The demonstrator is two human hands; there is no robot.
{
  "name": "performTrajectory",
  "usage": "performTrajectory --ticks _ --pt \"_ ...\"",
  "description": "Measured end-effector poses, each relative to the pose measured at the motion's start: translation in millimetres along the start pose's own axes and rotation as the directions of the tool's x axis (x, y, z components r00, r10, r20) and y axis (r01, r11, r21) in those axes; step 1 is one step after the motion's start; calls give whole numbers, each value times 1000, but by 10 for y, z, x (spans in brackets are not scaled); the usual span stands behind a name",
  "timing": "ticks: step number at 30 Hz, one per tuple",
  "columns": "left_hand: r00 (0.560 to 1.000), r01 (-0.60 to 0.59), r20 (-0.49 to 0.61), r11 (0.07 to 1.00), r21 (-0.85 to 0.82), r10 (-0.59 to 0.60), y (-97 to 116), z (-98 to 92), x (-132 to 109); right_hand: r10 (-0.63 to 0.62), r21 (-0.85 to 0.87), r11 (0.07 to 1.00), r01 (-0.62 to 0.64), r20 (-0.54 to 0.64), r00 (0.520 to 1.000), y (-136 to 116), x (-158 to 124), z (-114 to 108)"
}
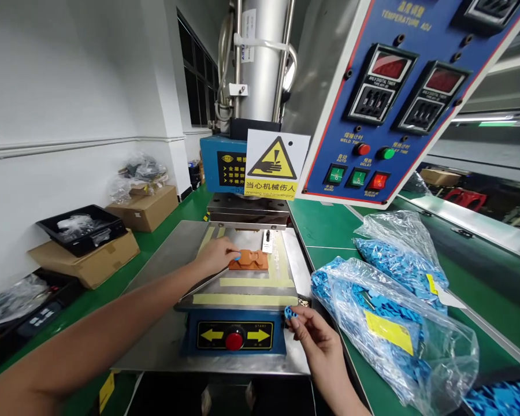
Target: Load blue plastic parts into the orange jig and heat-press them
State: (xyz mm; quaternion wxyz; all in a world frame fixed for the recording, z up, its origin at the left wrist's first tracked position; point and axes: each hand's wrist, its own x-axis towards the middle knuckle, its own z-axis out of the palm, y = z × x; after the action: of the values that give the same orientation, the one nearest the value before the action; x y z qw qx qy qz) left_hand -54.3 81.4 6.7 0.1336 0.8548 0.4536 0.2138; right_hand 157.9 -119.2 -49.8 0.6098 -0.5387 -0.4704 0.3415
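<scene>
My left hand (216, 256) reaches over the press plate, its fingers pinched at the left end of an orange fixture block (253, 261). A small blue plastic part (237, 256) shows at those fingertips, partly hidden by them. Near the plate's front right corner, my right hand (319, 335) holds another small blue plastic part (290, 313) with round openings between thumb and fingers. Just behind the orange block, a small white piece with a black knob (267, 240) rests on the plate.
The press head (247, 209) hangs behind the fixture, with a warning sign (277, 164). A red button (234, 341) faces me. Clear bags of blue parts (385, 323) lie on the right; cardboard boxes (153, 208) and black trays (75, 228) stand left.
</scene>
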Motion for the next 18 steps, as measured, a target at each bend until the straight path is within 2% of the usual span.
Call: performTrajectory --ticks 9,13,18 --pt "998 38 44 999 24 -39 -8 -36 5 24 139 990 -23 -12 1000 -107 115 104" --pt "997 -49 68 996 70 45 -1 -73 -34 23 91 996 -25 26 999 -177 296 192" --pt "997 -13 82 997 77 7 17 -94 -52 -10 -48 999 15 105 994 -191 738 305"
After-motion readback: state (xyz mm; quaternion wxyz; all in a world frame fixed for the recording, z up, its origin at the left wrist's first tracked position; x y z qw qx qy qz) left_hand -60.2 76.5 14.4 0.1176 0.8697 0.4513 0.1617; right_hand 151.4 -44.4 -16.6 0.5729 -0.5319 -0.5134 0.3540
